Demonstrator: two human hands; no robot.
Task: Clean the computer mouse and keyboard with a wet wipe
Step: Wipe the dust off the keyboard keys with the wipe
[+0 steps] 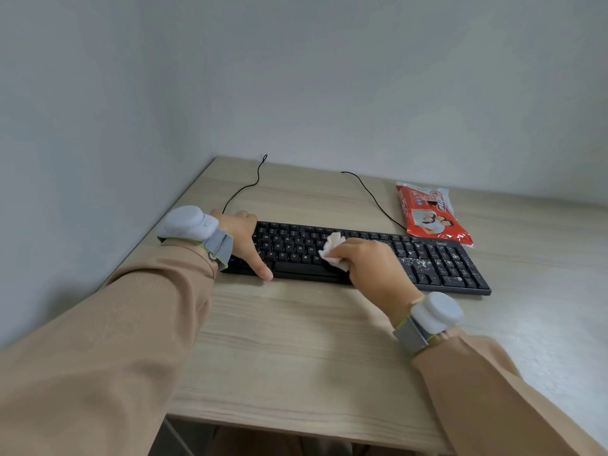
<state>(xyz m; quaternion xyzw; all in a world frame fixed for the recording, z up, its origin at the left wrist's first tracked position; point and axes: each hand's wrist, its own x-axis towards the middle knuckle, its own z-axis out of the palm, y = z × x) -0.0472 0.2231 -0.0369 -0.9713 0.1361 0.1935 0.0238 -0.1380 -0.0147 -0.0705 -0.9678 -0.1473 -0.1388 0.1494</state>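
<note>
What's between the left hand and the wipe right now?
Only bare keyboard keys, seen in the head view; nothing else lies between the left hand and the wipe the right hand grips.

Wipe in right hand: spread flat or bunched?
Bunched. The wet wipe bulges in crumpled folds from the right hand, which grips it on the keyboard.

The surface (296, 340) is light wood with long stripes in it, and it sits tight in a corner where two plain grey walls (329, 77) meet. A red packet (431, 213) with pictures on it lies flat on the far right part of the surface, close to the back wall. The right side of the surface shines pale.
</note>
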